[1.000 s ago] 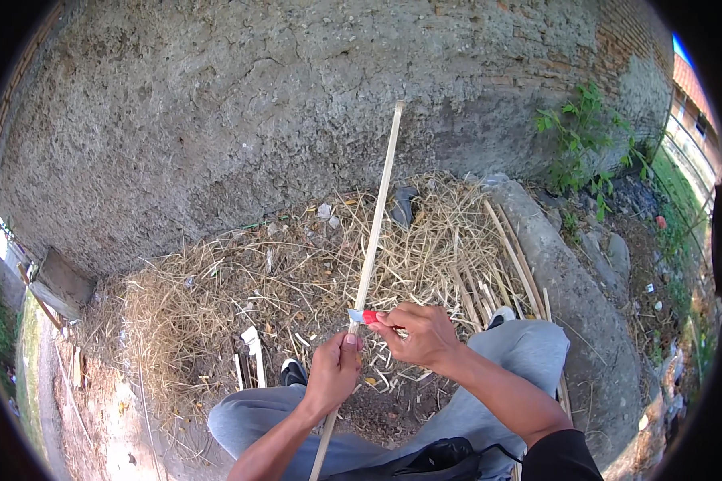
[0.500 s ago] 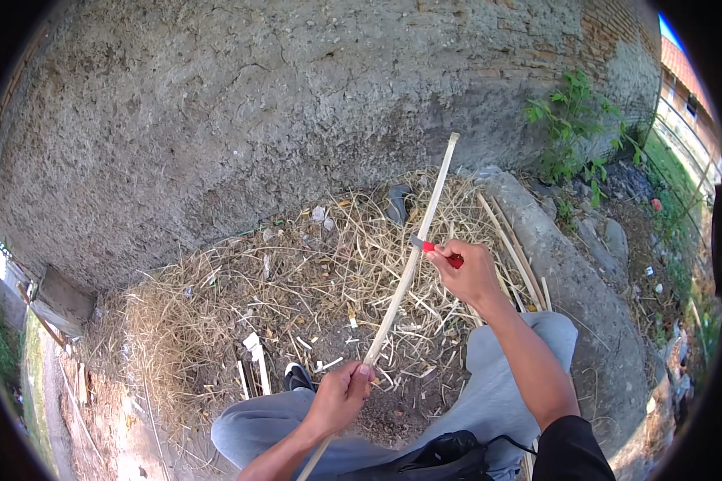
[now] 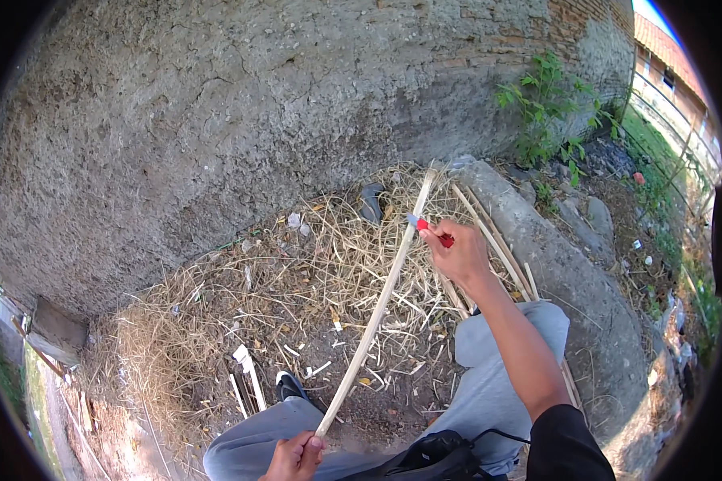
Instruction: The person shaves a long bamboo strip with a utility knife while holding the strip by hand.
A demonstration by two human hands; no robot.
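While the left hand (image 3: pixel 297 457) sits low at the bottom edge, its fingers curled shut around the near part of a long pale strip (image 3: pixel 367 333), the right hand (image 3: pixel 460 252) reaches well forward with its forearm slanting up and to the left out of a black sleeve (image 3: pixel 567 445). The right fingers are closed on the red handle of a small knife (image 3: pixel 437 233), back of the hand uppermost, the elbow only slightly bent. The knife's grey blade lies just left of these fingertips, across the strip near its far end; whether its edge bites into the wood or merely rests there cannot be made out.

From the left fingers the strip runs away and to the right, passing just left of the right fingers and ending a little beyond them. Its near end is hidden by the left fist, and the left wrist is cut off by the lower edge. Most of the knife handle is covered by the right fingers.

Beyond and left of the right fingers lies a dark grey object (image 3: pixel 371 203), too indistinct to name. Dry shavings (image 3: pixel 401 276) are scattered beneath and between the hands, and more strips (image 3: pixel 501 240) lie just right of the right fingers, partly hidden by the forearm.
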